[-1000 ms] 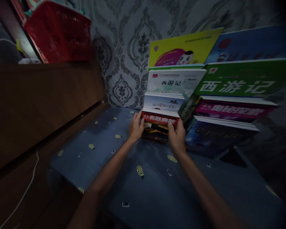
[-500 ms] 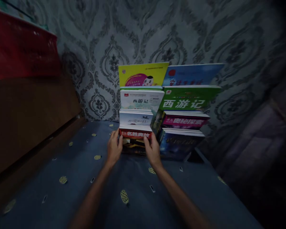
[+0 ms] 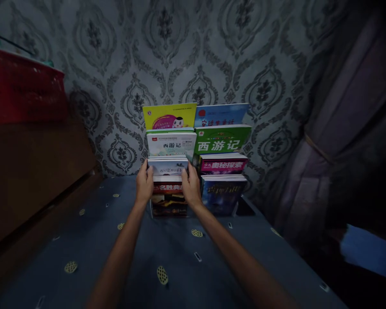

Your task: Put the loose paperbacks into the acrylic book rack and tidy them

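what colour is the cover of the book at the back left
The back-left book has a mostly yellow cover with a magenta patch, best seen in the head view.

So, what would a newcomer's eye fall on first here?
Probably the yellow book, near the centre, in front of the patterned wall. Below it, the left hand and right hand flank a pale book, one at each side. Then the red basket at the left edge.

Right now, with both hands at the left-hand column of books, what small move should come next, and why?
Perhaps a gentle inward press to straighten the pale blue book: the left hand is at its left edge, the right hand at its right, and the book with the red title band stands lower in front.
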The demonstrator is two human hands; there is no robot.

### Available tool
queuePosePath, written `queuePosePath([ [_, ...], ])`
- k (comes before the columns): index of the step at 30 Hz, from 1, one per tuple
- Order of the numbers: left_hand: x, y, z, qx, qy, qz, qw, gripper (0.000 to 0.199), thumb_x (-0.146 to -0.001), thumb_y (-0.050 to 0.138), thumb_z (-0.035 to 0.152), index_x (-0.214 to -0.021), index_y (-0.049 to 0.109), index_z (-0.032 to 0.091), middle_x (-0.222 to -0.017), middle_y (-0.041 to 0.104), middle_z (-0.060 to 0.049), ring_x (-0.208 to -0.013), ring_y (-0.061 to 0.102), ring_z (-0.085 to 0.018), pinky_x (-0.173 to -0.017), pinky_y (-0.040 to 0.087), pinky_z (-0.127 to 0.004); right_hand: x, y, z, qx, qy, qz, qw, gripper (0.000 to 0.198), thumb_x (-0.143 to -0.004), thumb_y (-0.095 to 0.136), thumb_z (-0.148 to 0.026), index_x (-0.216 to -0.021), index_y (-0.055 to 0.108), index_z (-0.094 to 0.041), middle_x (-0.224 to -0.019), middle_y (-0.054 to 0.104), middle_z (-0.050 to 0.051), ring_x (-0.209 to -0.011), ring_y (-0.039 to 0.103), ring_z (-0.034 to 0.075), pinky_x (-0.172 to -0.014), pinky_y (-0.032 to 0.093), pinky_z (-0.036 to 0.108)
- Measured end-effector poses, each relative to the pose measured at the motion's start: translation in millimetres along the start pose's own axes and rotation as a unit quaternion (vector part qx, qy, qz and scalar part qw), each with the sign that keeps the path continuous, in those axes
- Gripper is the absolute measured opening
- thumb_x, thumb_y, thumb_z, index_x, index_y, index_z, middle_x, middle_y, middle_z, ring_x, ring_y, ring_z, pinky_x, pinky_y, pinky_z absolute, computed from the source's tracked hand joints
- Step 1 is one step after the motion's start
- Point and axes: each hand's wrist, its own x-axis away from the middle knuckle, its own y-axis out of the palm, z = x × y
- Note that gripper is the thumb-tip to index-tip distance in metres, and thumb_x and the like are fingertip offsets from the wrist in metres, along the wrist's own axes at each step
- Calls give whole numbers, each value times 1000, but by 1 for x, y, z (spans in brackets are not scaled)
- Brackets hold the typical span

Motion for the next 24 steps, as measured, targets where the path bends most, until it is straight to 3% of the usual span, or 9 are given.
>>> queuePosePath([
  [5,4,6,-1,-21,1,16,1000,38,-97,42,33,-120,66,16,-120,72,-12,-116,64,-25,-105,48,-40,2,9,3,-3,-11,25,1000,49,-99,37,-39,-139,57,-20,-132,63,15,-125,57,27,-110,44,49],
  [10,4,6,-3,-47,2,22,999,29,-94,46,31,-108,69,18,-99,74,-7,-103,66,-23,-93,52,-33,2,10,4,10,-11,53,998,50,-98,36,-35,-142,55,-19,-131,63,16,-124,57,27,-110,43,50],
  [15,7,11,0,-60,-5,29,998,32,-93,42,27,-109,68,16,-107,74,-10,-101,66,-24,-93,51,-35,3,10,4,10,-17,47,999,50,-98,35,-34,-142,54,-18,-132,61,15,-126,56,27,-111,42,48],
  [19,13,17,1,-81,-16,33,996,37,-94,42,27,-123,63,16,-117,72,-13,-108,66,-26,-99,49,-38,2,8,5,8,-20,38,999,49,-98,37,-36,-141,54,-19,-134,59,16,-128,55,27,-111,41,48],
  [24,9,14,4,-77,-18,13,997,41,-99,38,33,-125,63,14,-123,71,-17,-111,66,-27,-101,50,-41,-8,6,1,4,-16,57,998,42,-100,40,-42,-130,61,-23,-123,65,13,-119,58,26,-107,45,46],
])
